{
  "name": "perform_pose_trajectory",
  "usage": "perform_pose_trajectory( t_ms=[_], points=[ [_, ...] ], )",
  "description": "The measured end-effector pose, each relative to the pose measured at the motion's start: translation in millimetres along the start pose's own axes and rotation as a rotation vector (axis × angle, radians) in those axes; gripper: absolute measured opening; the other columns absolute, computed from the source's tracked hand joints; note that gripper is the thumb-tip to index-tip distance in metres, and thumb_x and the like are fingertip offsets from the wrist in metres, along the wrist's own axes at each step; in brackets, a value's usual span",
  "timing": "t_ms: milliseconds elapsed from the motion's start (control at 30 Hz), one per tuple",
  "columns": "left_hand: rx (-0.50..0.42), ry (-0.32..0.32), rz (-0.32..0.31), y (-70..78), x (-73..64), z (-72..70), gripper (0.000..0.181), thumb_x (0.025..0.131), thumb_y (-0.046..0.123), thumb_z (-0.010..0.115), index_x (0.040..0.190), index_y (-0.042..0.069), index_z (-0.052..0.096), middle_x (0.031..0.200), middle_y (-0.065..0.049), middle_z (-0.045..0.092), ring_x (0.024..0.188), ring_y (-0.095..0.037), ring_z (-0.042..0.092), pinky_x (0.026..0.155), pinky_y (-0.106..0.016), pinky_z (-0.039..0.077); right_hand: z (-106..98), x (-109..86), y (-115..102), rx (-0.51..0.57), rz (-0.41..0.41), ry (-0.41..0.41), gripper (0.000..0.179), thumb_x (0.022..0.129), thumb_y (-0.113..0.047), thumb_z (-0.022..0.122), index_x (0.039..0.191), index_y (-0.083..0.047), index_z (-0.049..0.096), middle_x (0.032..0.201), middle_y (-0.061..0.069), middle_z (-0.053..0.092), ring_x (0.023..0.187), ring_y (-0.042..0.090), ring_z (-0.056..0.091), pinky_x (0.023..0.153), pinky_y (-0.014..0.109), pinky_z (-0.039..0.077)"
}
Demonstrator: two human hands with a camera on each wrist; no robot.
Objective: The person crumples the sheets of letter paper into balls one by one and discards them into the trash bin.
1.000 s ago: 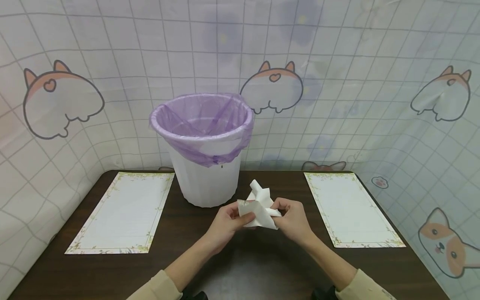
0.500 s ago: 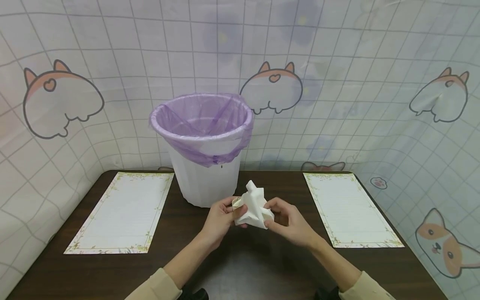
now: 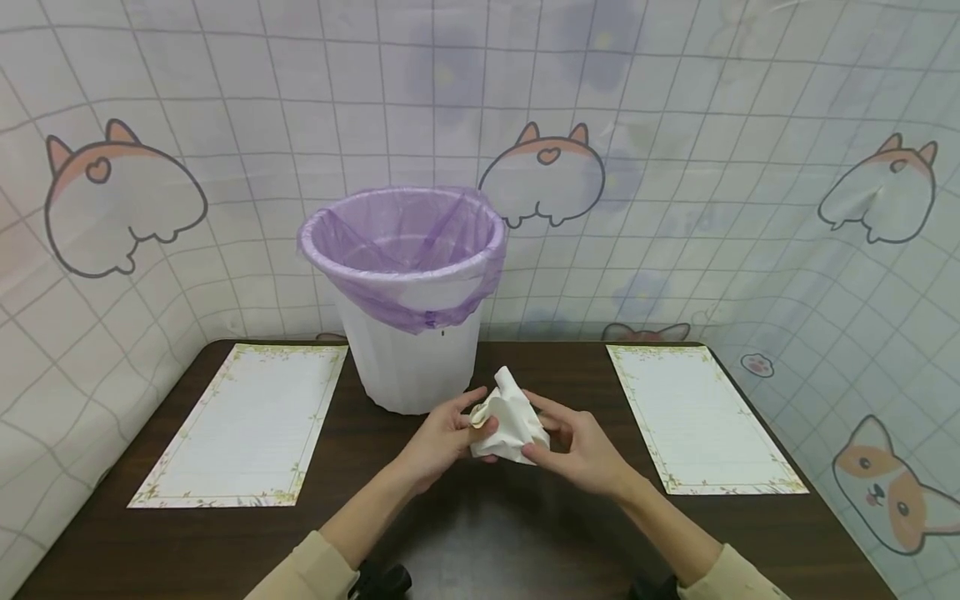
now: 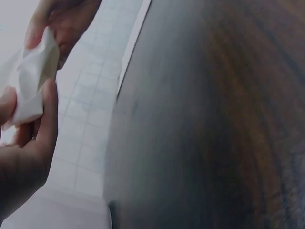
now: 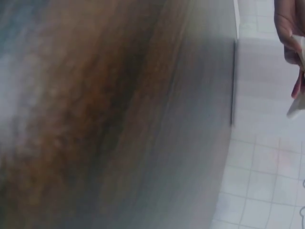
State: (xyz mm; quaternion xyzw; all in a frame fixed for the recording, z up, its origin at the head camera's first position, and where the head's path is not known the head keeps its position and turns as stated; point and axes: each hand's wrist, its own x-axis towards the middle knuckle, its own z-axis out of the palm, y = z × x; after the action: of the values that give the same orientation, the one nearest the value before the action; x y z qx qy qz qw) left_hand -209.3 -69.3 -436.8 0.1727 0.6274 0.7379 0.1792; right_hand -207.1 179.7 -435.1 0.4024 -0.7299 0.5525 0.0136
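A crumpled white sheet of paper [image 3: 512, 423] is held between both hands above the table, in front of the bin. A rolled end sticks up from it, and its left edge shows a trace of yellowish print. My left hand [image 3: 437, 443] pinches its left side, thumb in front. On the other side my right hand [image 3: 583, 452] grips it with the thumb low and the fingers behind. The left wrist view shows the paper [image 4: 34, 78] between the thumbs and fingers. Only a corner of the paper [image 5: 296, 106] enters the right wrist view.
A white bin [image 3: 420, 367] with a purple liner [image 3: 420, 312] stands at the back, left of centre. Flat sheets with floral borders lie on the dark table [image 3: 495, 533]: one left sheet [image 3: 247, 425], one right sheet [image 3: 705, 421]. A patterned curtain [image 3: 675, 167] surrounds the table.
The paper has become more compact and sits slightly lower. My right hand first loosened at its right side, then closed in again with the fingers behind it. The bin and flat sheets stayed put.
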Motion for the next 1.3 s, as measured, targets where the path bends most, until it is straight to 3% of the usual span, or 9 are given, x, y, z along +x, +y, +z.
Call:
perform_pose_trajectory(
  t_ms=[133,367,533,733,933,1167,1300],
  points=[
    [-0.001,-0.069,-0.014,3.1,0.1,-3.7,0.070,0.103,0.019,0.064,0.157,-0.007,0.027,0.124,-0.021,0.066,0.107,-0.029,0.068,0.083,-0.044,0.060,0,1.2,-1,0.044,0.003,-0.017,0.062,0.091,0.010,0.071,0.148,0.010,0.045,0.121,0.022,0.069,0.091,0.019,0.072,0.068,0.032,0.060],
    [0.021,-0.086,0.002,1.0,-0.5,-4.9,0.054,0.104,0.016,0.062,0.149,-0.007,0.042,0.121,-0.019,0.065,0.099,-0.028,0.069,0.076,-0.040,0.061,2,3.0,-2,0.023,0.003,-0.042,0.045,0.095,0.007,0.067,0.138,0.013,0.056,0.124,0.023,0.068,0.093,0.020,0.072,0.071,0.033,0.060],
    [0.064,-0.043,0.044,-0.9,0.2,0.1,0.040,0.104,0.015,0.062,0.134,-0.010,0.055,0.110,-0.017,0.068,0.089,-0.026,0.070,0.070,-0.037,0.061,3,3.8,0,-0.013,0.019,0.005,0.038,0.092,0.010,0.070,0.130,0.012,0.064,0.117,0.021,0.071,0.089,0.014,0.072,0.070,0.031,0.060],
    [0.114,0.086,0.083,-6.8,0.9,9.0,0.024,0.103,0.008,0.063,0.116,-0.013,0.061,0.095,-0.013,0.070,0.074,-0.021,0.068,0.058,-0.032,0.059,9,5.9,4,-0.076,0.005,0.055,0.027,0.090,0.007,0.074,0.117,0.009,0.072,0.102,0.013,0.075,0.079,0.011,0.066,0.064,0.028,0.058],
    [0.136,0.185,0.088,-9.7,3.0,11.6,0.024,0.101,0.007,0.066,0.116,-0.012,0.065,0.092,-0.015,0.072,0.068,-0.019,0.067,0.053,-0.029,0.056,16,8.6,2,-0.138,0.055,0.133,0.022,0.089,0.003,0.077,0.111,0.006,0.076,0.097,0.010,0.077,0.073,0.010,0.066,0.059,0.029,0.056],
    [0.085,0.153,0.065,-9.6,2.6,4.7,0.032,0.102,0.011,0.066,0.124,-0.012,0.061,0.097,-0.017,0.073,0.072,-0.018,0.069,0.057,-0.029,0.057,19,9.9,-3,-0.059,0.159,0.158,0.027,0.092,-0.002,0.077,0.118,0.000,0.074,0.109,0.010,0.075,0.089,0.019,0.073,0.074,0.034,0.061],
    [0.033,0.170,0.060,-12.2,1.5,5.7,0.036,0.102,0.012,0.066,0.127,-0.011,0.057,0.103,-0.018,0.073,0.077,-0.019,0.070,0.059,-0.030,0.058,20,11.0,-5,-0.031,0.196,0.188,0.023,0.091,-0.008,0.079,0.114,-0.004,0.075,0.105,0.007,0.075,0.086,0.022,0.073,0.073,0.033,0.060]
  ],
)
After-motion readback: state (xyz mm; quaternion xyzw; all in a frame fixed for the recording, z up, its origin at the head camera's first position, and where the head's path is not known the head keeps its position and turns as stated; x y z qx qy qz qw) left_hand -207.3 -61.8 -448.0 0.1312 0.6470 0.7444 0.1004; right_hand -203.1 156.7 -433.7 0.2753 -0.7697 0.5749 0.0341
